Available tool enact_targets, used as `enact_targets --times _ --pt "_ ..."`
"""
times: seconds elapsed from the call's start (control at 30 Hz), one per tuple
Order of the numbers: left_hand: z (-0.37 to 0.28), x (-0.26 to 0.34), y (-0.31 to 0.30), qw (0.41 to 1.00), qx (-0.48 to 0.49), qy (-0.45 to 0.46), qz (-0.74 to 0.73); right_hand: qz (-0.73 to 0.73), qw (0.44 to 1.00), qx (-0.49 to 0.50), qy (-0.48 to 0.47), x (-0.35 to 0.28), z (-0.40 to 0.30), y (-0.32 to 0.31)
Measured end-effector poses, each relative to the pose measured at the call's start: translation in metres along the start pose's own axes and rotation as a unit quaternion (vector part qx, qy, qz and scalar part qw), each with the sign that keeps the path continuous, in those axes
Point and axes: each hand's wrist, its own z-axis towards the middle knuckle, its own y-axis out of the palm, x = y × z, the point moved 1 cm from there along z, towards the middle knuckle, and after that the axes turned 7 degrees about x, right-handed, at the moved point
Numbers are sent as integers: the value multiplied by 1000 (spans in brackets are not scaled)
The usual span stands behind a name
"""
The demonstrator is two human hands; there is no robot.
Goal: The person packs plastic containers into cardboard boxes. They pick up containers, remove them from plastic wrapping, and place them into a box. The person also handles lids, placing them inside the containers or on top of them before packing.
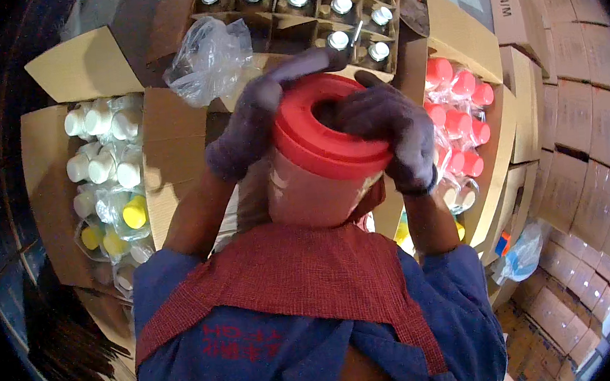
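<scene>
A plastic tub [310, 192] with a red ring-shaped lid [298, 115] stands close against my apron, tilted slightly. The lid has a round hole in its middle. My left hand [250, 122], in a dark knit glove, holds the tub's left side, with a finger stretched along the far rim. My right hand [394, 125], gloved the same way, grips the lid's right side. Its fingers bend over into the hole, so their tips are hidden, as is whatever lies inside the tub.
Ahead, a divided carton [290, 20] holds white-capped bottles; a clear plastic bag [212, 57] lies at its near left. White- and yellow-capped bottles [101, 165] fill an open carton on the left, red-capped bottles [457, 123] one on the right. Stacked cartons [575, 107] line the far right.
</scene>
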Motion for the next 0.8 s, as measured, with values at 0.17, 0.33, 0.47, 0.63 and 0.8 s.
enact_targets --times 0.17,0.33,0.47,0.63,0.8 --pt "-5 27 -49 995 91 30 30 64 909 408 57 5 -27 -42" --pt "-4 26 13 982 65 108 139 -40 974 218 -43 -8 -31 22" --pt "-16 30 7 994 6 78 77 118 974 191 33 -11 -41 20" --pt "-41 42 32 954 48 153 254 436 841 195 252 -32 -27 35" --pt "-75 84 74 764 -71 292 571 308 915 190 180 -12 -27 63"
